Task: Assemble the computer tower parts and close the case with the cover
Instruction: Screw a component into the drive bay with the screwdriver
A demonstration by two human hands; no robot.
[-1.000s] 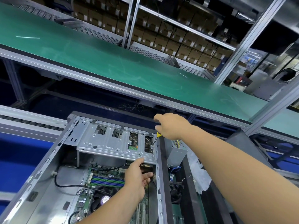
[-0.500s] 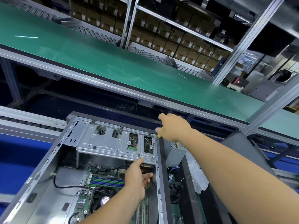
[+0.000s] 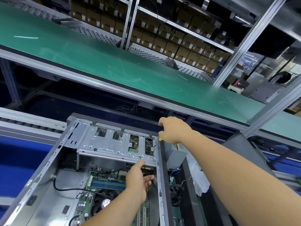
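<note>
right hand (image 3: 173, 129) still grips the screwdriver (image 3: 157, 142), tip unchanged on the drive cage (image 3: 114, 144); left hand (image 3: 138, 180) remains relaxed, thumb under its edge

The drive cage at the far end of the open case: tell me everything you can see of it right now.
The drive cage is a flat, bare sheet-metal bracket, silvery, stamped with ribs, slots and screw holes, with four rectangular cut-outs along its far edge. It spans the far end of the open computer case, above the motherboard. The left hand has its thumb on the cage's near edge. The right hand holds a yellow-handled screwdriver, tip down at the cage's right corner.
</note>
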